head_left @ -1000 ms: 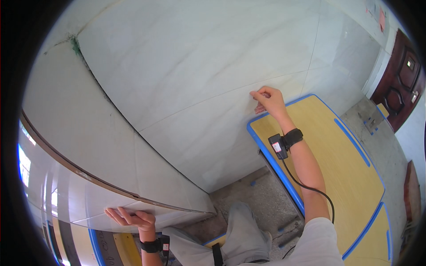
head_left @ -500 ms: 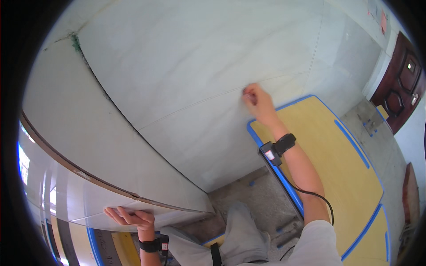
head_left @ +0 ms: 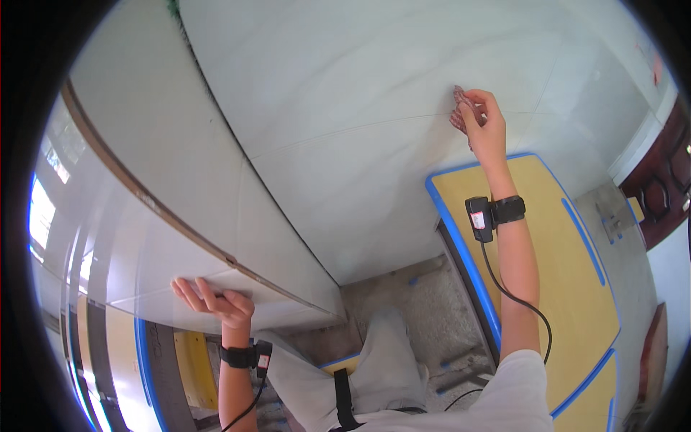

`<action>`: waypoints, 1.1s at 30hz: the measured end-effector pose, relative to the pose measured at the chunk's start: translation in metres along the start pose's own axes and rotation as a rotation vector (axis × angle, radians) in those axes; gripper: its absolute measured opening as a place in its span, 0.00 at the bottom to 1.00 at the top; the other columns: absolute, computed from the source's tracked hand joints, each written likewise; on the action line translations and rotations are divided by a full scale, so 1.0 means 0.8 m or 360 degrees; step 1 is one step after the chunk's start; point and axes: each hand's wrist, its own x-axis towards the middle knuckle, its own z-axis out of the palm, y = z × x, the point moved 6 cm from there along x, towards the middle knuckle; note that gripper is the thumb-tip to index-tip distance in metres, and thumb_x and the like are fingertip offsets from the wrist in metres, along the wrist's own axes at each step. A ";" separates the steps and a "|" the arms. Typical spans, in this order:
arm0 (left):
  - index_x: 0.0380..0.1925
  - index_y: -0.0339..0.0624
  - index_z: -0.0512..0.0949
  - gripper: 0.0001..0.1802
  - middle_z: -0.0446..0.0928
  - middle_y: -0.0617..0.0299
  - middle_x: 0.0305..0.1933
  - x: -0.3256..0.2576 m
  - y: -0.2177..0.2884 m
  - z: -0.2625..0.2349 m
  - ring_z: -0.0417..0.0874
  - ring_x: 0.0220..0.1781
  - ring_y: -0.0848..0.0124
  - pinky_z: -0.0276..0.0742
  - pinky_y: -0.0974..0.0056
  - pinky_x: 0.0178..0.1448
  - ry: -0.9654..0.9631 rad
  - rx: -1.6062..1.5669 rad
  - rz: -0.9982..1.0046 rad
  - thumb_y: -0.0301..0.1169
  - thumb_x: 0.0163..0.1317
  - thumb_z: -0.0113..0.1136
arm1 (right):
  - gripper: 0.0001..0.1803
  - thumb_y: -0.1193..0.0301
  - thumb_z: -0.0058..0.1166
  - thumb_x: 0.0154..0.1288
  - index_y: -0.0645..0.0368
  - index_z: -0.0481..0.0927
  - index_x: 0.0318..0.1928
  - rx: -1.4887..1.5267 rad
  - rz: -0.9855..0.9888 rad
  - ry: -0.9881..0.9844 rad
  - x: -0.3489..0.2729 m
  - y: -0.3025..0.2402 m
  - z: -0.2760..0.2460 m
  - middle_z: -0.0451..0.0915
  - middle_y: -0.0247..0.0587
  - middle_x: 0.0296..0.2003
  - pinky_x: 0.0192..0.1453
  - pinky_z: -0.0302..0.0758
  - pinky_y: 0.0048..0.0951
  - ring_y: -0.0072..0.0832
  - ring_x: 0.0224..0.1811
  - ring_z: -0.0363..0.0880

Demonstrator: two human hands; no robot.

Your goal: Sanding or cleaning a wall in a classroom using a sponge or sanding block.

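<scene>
My right hand [head_left: 488,129] is raised against the pale tiled wall [head_left: 345,144], above the far end of a yellow desk. Its thumb and fingers are closed on a small reddish-brown piece with a pale pattern [head_left: 458,119]; its kind is not clear. The piece lies close to the wall, partly hidden by the fingers. Over on the left, my left hand [head_left: 219,306] is open with its fingers bent and apart, by the glossy tiled face [head_left: 155,266] of a wall end. No object shows in it. Black bands with small devices circle both wrists.
The yellow desk [head_left: 558,288] with blue edging stands under my right forearm. A brown strip [head_left: 173,223] runs along the wall's corner at left. Further desks [head_left: 133,360] stand lower left. A dark red door [head_left: 658,173] is at far right, and a cable [head_left: 515,295] hangs from the right wrist.
My right hand has moved right and up along the wall, and more of the patterned piece shows. The whole view has shifted slightly. My left hand stays by the tiled face.
</scene>
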 end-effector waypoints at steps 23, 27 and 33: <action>0.63 0.43 0.62 0.32 0.57 0.37 0.67 -0.427 0.100 -0.015 0.63 0.65 0.45 0.61 0.47 0.65 -0.1926 -0.0489 -0.1434 0.29 0.54 0.52 | 0.10 0.79 0.55 0.56 0.57 0.78 0.39 -0.0467 -0.0585 -0.0364 -0.098 -0.155 0.117 0.77 0.36 0.34 0.32 0.74 0.25 0.29 0.29 0.78; 0.45 0.35 0.77 0.21 0.78 0.39 0.42 -0.511 0.100 0.005 0.78 0.49 0.47 0.73 0.52 0.53 -0.2408 -0.0725 -0.1784 0.37 0.56 0.50 | 0.08 0.77 0.57 0.56 0.60 0.77 0.39 -0.0414 -0.0310 -0.0146 -0.116 -0.118 0.122 0.77 0.37 0.32 0.31 0.73 0.24 0.25 0.27 0.76; 0.35 0.30 0.80 0.22 0.80 0.40 0.33 -0.554 0.119 0.031 0.81 0.43 0.47 0.74 0.54 0.47 -0.2375 -0.1030 -0.2462 0.41 0.56 0.49 | 0.09 0.70 0.58 0.61 0.62 0.76 0.35 -0.0130 0.0442 -0.0090 -0.244 -0.002 0.147 0.74 0.32 0.23 0.24 0.67 0.22 0.17 0.20 0.71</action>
